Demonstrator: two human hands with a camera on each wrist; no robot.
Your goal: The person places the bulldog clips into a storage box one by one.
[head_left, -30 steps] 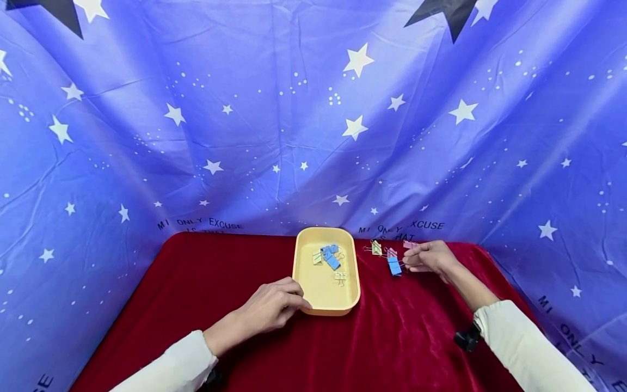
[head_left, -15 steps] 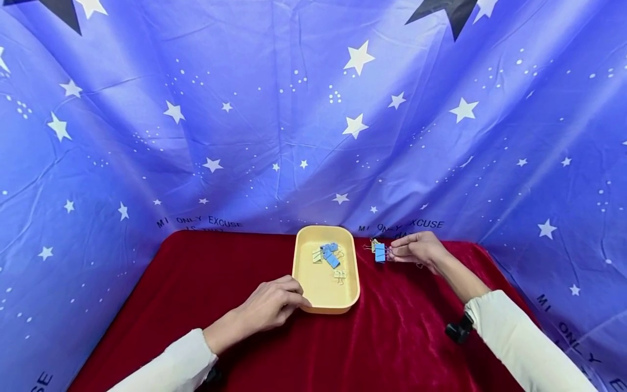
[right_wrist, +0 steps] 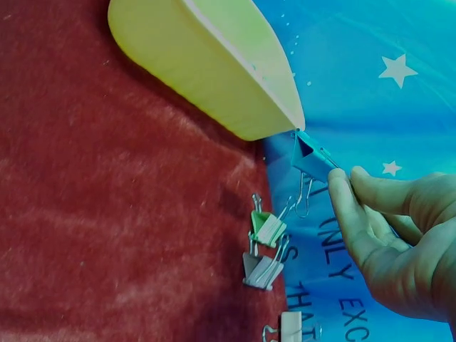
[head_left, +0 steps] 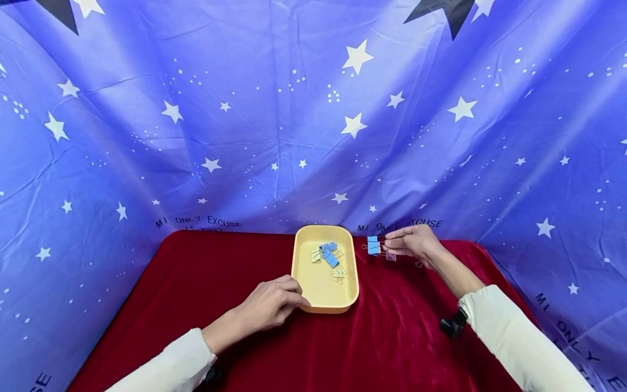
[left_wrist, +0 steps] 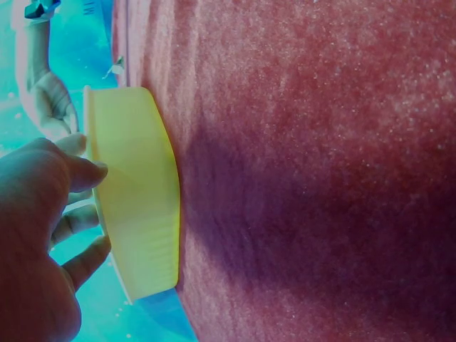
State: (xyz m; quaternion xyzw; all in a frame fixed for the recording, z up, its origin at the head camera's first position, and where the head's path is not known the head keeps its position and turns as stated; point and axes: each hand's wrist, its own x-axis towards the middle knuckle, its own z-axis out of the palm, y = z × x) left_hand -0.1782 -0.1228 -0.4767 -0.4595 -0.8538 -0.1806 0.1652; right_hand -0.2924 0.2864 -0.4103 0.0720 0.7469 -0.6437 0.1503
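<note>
Left hand: your left hand (head_left: 276, 302) grips the near left corner of the tray, fingers bent at the rim. Light pressure should be enough to steady it; pulling would drag the cloth (head_left: 235, 261) along.
Tray: the tray (head_left: 325, 294) stands upright on the cloth, its near half bare inside. That bare floor looks the easiest spot to work in.
Tray's clips: a blue pair (head_left: 332, 260) lies heaped toward the far half, with pale clips (head_left: 339, 274) beside and nearer. Their wires could snag another clip, so stay off the heap.
Pink clip: the pink clip (head_left: 391, 257) lies on the cloth, just below your right fingers. Lift your knuckles clear of it.
Right hand: your right hand (head_left: 413, 244) has thumb and fingertips brought narrow, pinching the blue clip by a wire handle.
Blue clip: the blue clip (head_left: 373, 245) is near the tray's right side, body toward it. Its other handle hangs free; raise that above the rim before crossing, and pinch firmly, since a wire may twist.
Loose clip: the green-looking clip (right_wrist: 269, 229) in the right wrist view sits below the blue one. Go up before sideways.
</note>
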